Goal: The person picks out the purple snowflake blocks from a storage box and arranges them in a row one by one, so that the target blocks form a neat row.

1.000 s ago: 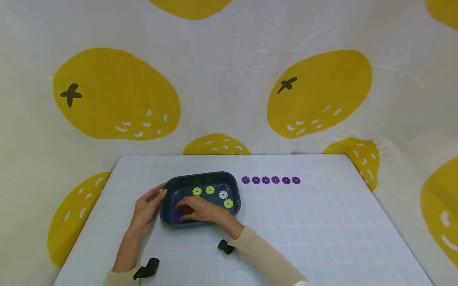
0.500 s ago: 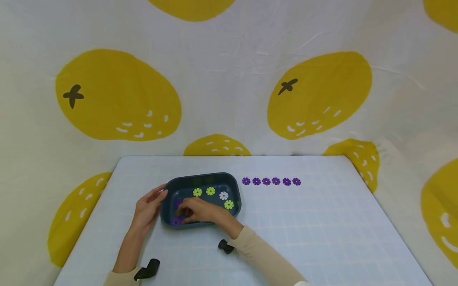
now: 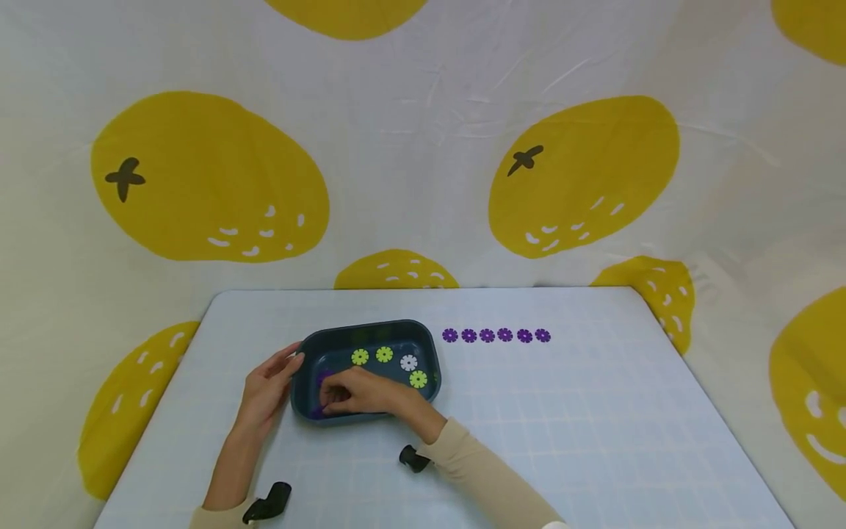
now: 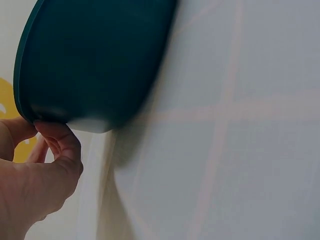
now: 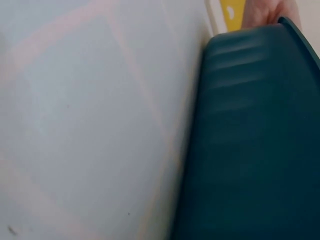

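Observation:
A dark teal tray [image 3: 431, 345] stands on the table. My left hand [image 3: 264, 393] grips its left end, thumb at the rim and fingers along the outside; the left wrist view shows the left hand [image 4: 45, 175] holding that edge. Inside the tray, my right hand [image 3: 360, 391] reaches down to the near left corner with curled fingers. Bits of purple flower-shaped discs [image 3: 322, 376] show around its fingertips, the rest covered by the hand. I cannot tell whether the fingers pinch one. Yellow-green discs [image 3: 384, 354] and a white disc [image 3: 409, 363] lie farther right in the tray.
To the right of the tray, several purple discs [image 3: 487, 336] lie in a straight row on the pale checked table [image 3: 562, 426]. Behind the table hangs a white cloth [image 3: 410, 169] with large yellow fruit prints. Black wrist devices [image 3: 269, 502] sit on both forearms.
The right hand stays at the tray's left part, and its fingers draw closer together over the purple discs. A red patch seen under the hand earlier no longer shows. The left hand keeps its hold.

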{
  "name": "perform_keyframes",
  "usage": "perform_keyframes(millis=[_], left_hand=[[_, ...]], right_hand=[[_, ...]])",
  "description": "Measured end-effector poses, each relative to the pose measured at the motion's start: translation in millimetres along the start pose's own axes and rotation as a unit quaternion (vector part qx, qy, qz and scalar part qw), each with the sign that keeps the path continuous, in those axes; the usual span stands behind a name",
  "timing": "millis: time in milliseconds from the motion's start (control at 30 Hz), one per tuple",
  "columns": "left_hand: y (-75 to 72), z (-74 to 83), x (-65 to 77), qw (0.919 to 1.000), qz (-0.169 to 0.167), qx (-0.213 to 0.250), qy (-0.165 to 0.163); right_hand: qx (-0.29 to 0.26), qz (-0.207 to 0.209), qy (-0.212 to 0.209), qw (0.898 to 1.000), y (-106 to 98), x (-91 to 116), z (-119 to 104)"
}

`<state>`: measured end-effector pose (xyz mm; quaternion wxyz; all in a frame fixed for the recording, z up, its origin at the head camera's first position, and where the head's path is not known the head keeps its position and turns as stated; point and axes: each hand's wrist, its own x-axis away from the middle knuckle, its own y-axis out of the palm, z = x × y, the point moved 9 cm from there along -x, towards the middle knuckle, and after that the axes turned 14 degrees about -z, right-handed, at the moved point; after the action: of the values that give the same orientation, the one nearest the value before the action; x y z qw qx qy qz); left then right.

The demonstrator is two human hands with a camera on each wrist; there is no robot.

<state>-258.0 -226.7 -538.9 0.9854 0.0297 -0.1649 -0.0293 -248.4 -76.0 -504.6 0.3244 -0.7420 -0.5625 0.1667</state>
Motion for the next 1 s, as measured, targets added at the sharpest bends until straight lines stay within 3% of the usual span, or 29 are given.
perform_keyframes(millis=[567, 800, 1000], left_hand=[[-3.9, -1.9, -0.7, 1.0, 0.009, 0.003, -0.002], [-7.3, -2.7, 1.0, 0.9999, 0.009, -0.003, -0.008], [-2.3, 0.6, 1.2, 0.9999, 0.007, 0.014, 0.005]], right_hand=[[0.017, 0.085, -0.01, 0.996, -21.5, 28.0, -0.9], [0.016, 0.142, -0.042, 0.989, -33.4, 48.2, -5.3], [0.017, 0.181, -0.033, 0.983, -45.2, 69.4, -1.9]])
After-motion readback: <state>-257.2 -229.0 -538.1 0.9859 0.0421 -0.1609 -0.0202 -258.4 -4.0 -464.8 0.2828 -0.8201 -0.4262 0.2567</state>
